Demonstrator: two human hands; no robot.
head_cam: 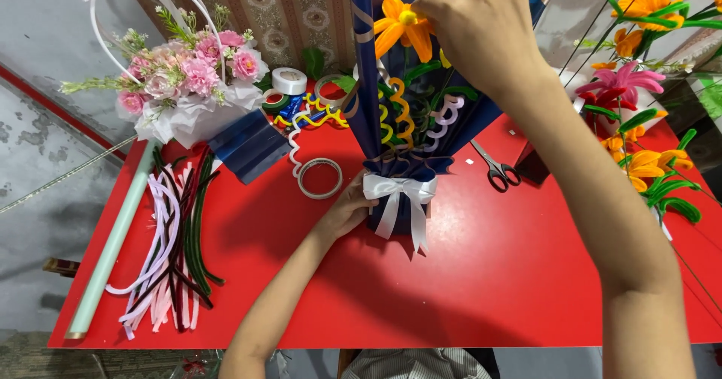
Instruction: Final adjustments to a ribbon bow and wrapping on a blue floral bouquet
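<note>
Already the dark blue wrapped bouquet [410,123] stands upright near the middle of the red desk [466,274], its wrap gathered at the neck and tied with a white ribbon bow [398,195], so the wrapping and tying look finished. Inside it sit curly stems in yellow, orange and white, plus green leaves. The left hand [350,212] steadies the base, fingers curled against the wrap just beside the bow. The right hand [474,29] is up at the top, fingers pinched together on the orange flower [402,27], which seems to be in the middle of being placed or adjusted; judging by this, arranging the blooms is what remains. More loose flowers [639,86] wait at the right edge. Scissors [495,170] lie just right of the bouquet, a tape ring [320,178] to its left, and a bundle of fuzzy stems [177,236] lies well apart at the left, below a pink flower basket [188,78].
</note>
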